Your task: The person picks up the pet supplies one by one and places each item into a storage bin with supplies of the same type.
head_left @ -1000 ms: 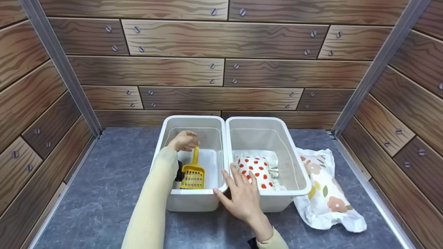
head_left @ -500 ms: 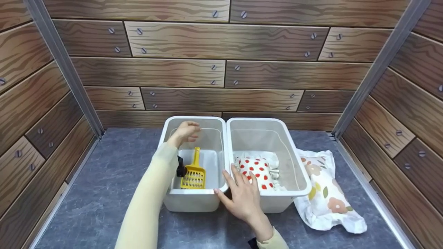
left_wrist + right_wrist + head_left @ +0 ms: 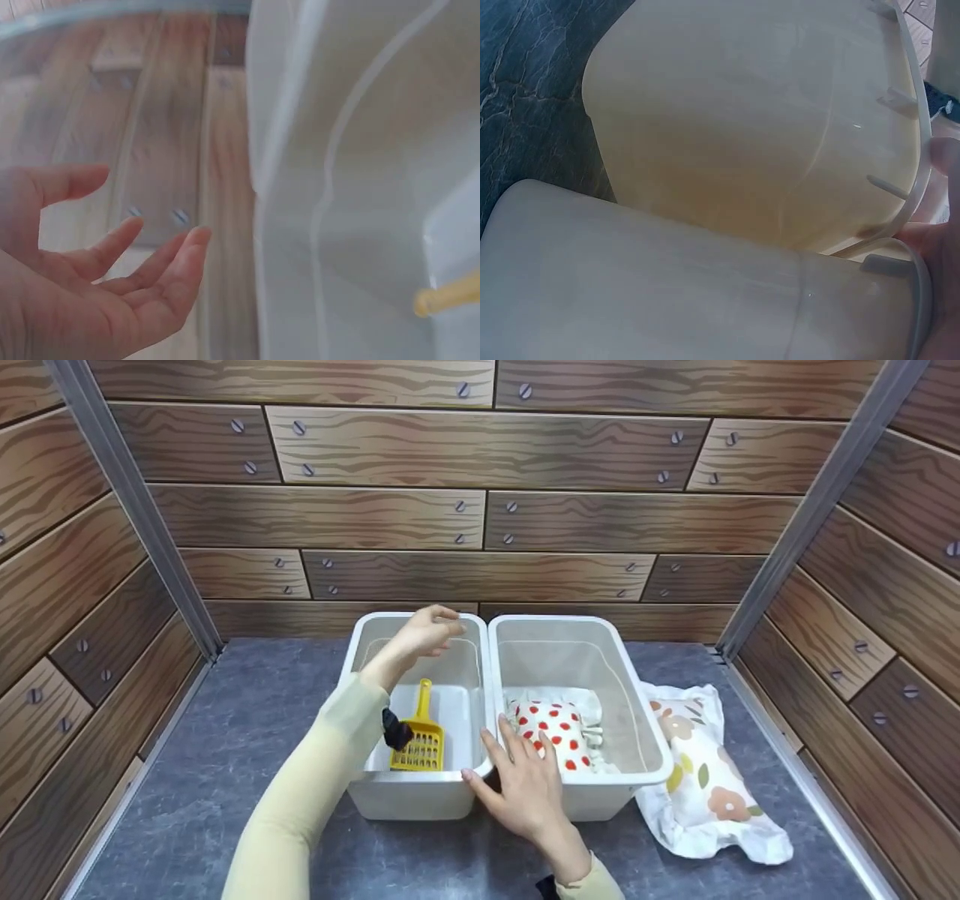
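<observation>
A yellow slotted litter scoop [image 3: 421, 735] lies in the left white bin [image 3: 420, 799], its handle toward the far end. My left hand [image 3: 429, 634] is raised over that bin's far end, apart from the scoop. In the left wrist view, the left hand [image 3: 112, 292] has loosely bent fingers with nothing between them; the scoop's handle tip [image 3: 427, 301] shows at the right. My right hand [image 3: 525, 791] rests with spread fingers on the near rims where both bins meet. A red-spotted white cushion [image 3: 551, 727] lies inside the right bin [image 3: 637, 777], partly behind the right fingers.
A flower-printed white cushion [image 3: 705, 772] lies on the dark table [image 3: 195, 780] against the right bin's right side. Wood-patterned walls [image 3: 390, 514] with metal corner posts [image 3: 795, 510] enclose the table at the back and both sides.
My left hand has moved up from beside the scoop's handle, toward the far rim and slightly right. The scoop lies where it was. My right hand has stayed in place.
</observation>
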{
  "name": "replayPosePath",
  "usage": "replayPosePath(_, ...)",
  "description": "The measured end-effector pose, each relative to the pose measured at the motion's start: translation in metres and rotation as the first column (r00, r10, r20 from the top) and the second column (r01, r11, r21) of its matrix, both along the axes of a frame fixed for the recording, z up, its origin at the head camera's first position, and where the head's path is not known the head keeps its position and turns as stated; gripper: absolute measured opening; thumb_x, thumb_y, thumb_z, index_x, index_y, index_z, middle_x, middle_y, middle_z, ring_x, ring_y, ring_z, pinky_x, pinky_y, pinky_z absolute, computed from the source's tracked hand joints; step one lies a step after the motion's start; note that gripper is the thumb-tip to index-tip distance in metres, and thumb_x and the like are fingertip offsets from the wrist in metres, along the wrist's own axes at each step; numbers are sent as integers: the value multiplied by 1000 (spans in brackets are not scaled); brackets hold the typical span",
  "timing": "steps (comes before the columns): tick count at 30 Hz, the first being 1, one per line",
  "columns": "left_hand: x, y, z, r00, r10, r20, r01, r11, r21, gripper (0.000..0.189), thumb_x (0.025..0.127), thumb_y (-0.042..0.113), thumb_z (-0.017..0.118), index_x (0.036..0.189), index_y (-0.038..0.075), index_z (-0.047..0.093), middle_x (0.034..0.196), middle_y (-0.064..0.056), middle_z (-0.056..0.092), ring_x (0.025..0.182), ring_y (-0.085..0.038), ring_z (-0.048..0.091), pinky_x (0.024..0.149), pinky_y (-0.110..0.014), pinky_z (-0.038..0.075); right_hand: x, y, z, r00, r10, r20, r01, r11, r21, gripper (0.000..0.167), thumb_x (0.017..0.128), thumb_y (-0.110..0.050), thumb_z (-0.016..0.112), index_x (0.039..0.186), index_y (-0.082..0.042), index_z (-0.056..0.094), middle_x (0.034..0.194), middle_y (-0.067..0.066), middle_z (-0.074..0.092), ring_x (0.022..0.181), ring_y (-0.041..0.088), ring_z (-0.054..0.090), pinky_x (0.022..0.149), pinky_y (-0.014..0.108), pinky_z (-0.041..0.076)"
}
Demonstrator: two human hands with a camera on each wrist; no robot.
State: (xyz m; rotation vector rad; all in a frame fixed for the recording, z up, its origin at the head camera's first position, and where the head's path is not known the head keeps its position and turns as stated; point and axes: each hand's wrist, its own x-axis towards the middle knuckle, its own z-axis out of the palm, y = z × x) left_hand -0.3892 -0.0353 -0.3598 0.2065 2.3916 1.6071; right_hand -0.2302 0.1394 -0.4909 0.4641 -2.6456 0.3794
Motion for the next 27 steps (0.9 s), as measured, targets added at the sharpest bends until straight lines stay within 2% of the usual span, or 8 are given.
replayPosePath(6, 29, 8, 12, 988, -52, -145, 45, 997, -57, 44, 93, 20, 63, 133, 2, 54, 129, -22, 58, 114, -32, 59, 96, -41, 48, -2, 0, 0, 999, 9, -47, -9, 1000, -4, 62, 93, -58, 52, 138, -14, 57, 145, 16, 49, 129, 34, 49, 108, 60, 27)
replayPosePath(9, 42, 8, 13, 972, -50, -230, 26, 994, -107, 43, 93, 22, 63, 132, 3, 56, 129, -21, 59, 120, -33, 56, 98, -44, 47, -2, 1, -1, 992, 30, -120, -34, 999, -31, 58, 92, -53, 56, 133, -13, 61, 140, 15, 54, 126, 33, 51, 103, 61, 31)
replayPosePath(12, 53, 6, 11, 960, -51, -277, 19, 993, -117, 43, 93, 23, 63, 131, 5, 57, 128, -19, 61, 119, -34, 57, 98, -45, 47, -2, 3, -2, 973, 65, -223, -91, 990, -108, 49, 90, -43, 63, 126, -10, 65, 133, 14, 59, 121, 31, 54, 99, 63, 35)
replayPosePath(15, 63, 6, 6, 954, -52, -294, 18, 993, -117, 41, 93, 24, 64, 130, 7, 58, 128, -18, 61, 116, -33, 59, 97, -46, 48, -2, 6, -2, 945, 104, -310, -190, 946, -262, 40, 87, -27, 69, 121, -6, 67, 128, 15, 62, 117, 30, 57, 98, 60, 38)
replayPosePath(19, 78, 9, -2, 940, -30, -339, -5, 995, -102, 38, 93, 23, 64, 128, 8, 60, 127, -18, 62, 111, -33, 62, 94, -46, 50, 0, 12, 3, 918, 146, -368, -316, 831, -457, 35, 85, -6, 68, 120, -1, 66, 121, 16, 65, 113, 28, 59, 101, 45, 40)
replayPosePath(21, 85, 12, -5, 924, -14, -383, -17, 997, -79, 36, 92, 21, 64, 125, 7, 61, 124, -19, 62, 108, -33, 63, 92, -45, 51, 2, 16, 6, 913, 156, -376, -343, 792, -505, 35, 86, -1, 66, 121, 0, 66, 119, 15, 66, 111, 27, 60, 100, 35, 41)
replayPosePath(24, 93, 17, -9, 885, 15, -466, -33, 999, -32, 32, 91, 16, 63, 120, 3, 63, 119, -20, 64, 105, -36, 63, 90, -44, 52, 5, 20, 10, 902, 156, -402, -363, 779, -511, 38, 85, 2, 66, 122, -2, 66, 117, 11, 68, 108, 26, 62, 99, 31, 42)
replayPosePath(27, 101, 21, -14, 852, 32, -523, -44, 999, -11, 31, 90, 14, 64, 118, 1, 64, 115, -19, 64, 102, -36, 63, 87, -45, 53, 9, 26, 13, 887, 151, -436, -372, 793, -482, 41, 83, 1, 67, 124, -6, 66, 115, 9, 69, 104, 23, 63, 98, 30, 41)
